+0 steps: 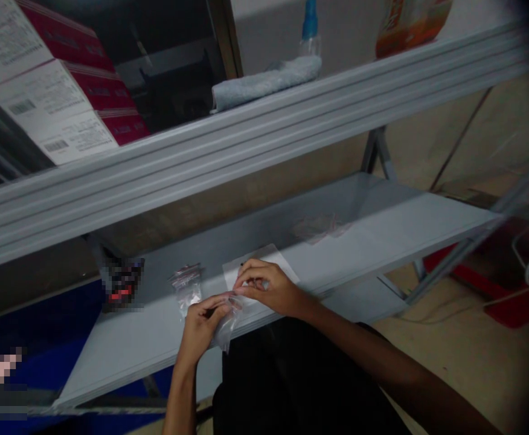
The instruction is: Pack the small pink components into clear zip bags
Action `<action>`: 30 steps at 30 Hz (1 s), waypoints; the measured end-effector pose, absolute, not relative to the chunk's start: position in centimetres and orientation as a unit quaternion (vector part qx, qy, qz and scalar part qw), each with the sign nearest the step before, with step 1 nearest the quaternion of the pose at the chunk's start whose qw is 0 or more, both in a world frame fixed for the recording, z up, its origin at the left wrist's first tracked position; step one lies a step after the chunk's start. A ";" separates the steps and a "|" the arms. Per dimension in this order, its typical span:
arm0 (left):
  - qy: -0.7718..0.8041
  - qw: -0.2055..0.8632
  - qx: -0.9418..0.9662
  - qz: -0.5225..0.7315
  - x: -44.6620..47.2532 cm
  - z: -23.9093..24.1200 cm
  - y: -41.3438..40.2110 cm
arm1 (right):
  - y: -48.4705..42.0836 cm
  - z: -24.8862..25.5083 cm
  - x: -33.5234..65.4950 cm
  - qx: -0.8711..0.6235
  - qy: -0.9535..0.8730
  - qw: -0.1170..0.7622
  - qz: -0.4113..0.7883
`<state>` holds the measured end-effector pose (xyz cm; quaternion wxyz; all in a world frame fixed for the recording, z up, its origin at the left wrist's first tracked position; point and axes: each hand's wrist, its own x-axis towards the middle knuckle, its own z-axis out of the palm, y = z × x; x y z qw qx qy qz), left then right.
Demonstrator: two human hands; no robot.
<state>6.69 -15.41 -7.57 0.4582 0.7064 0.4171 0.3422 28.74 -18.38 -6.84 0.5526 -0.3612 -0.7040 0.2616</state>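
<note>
A small clear zip bag (224, 331) hangs over the near edge of the lower grey shelf. My left hand (203, 319) pinches it near its top, with the thumb on the near side. My right hand (271, 287) has its thumb and fingers closed at the bag's upper edge, close to the left fingertips. Under and behind my right hand lies a white sheet of paper (280, 260). More clear zip bags (188, 287) lie in a small pile just left of my hands. Whether the held bag has anything inside, I cannot make out.
Another loose heap of clear bags (321, 228) lies farther right on the lower shelf (409, 211). Above, a ridged shelf beam (178, 154) crosses the view, bearing white and magenta boxes (76, 96), a rolled grey cloth (267, 81), a blue-topped bottle (310, 30) and an orange packet (409, 27).
</note>
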 end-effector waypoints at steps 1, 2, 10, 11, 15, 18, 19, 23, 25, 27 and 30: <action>0.415 0.454 0.712 0.338 6.7 -7.7 -15.4 | -18.4 -6.9 28.4 -0.357 -0.715 0.541 0.261; 0.413 0.451 0.715 0.338 6.7 -7.8 -15.3 | -18.5 -7.1 28.1 -0.356 -0.728 0.526 0.258; 0.417 0.471 0.696 0.346 6.9 -7.7 -15.4 | -18.4 -7.8 28.2 -0.349 -0.772 0.472 0.244; 0.419 0.471 0.691 0.353 6.9 -7.6 -15.5 | -18.2 -7.7 28.6 -0.364 -0.756 0.487 0.242; 0.437 0.461 0.672 0.380 6.7 -7.3 -15.5 | -17.0 -8.0 30.7 -0.460 -0.704 0.504 0.194; 0.434 0.461 0.672 0.383 6.6 -7.2 -15.6 | -16.3 -8.5 31.9 -0.487 -0.742 0.431 0.160; 0.434 0.459 0.673 0.386 6.6 -7.2 -15.6 | -16.3 -8.7 32.1 -0.487 -0.756 0.408 0.155; 0.431 0.463 0.665 0.398 6.7 -7.4 -15.7 | -16.3 -9.2 32.0 -0.486 -0.783 0.365 0.133; 0.421 0.474 0.657 0.407 6.7 -7.5 -15.7 | -16.3 -9.4 31.8 -0.486 -0.789 0.355 0.124; 0.410 0.486 0.652 0.413 6.8 -7.6 -15.7 | -16.2 -9.5 31.8 -0.486 -0.794 0.346 0.116; 0.400 0.496 0.651 0.413 6.9 -7.3 -15.7 | -16.1 -9.8 31.8 -0.482 -0.803 0.334 0.106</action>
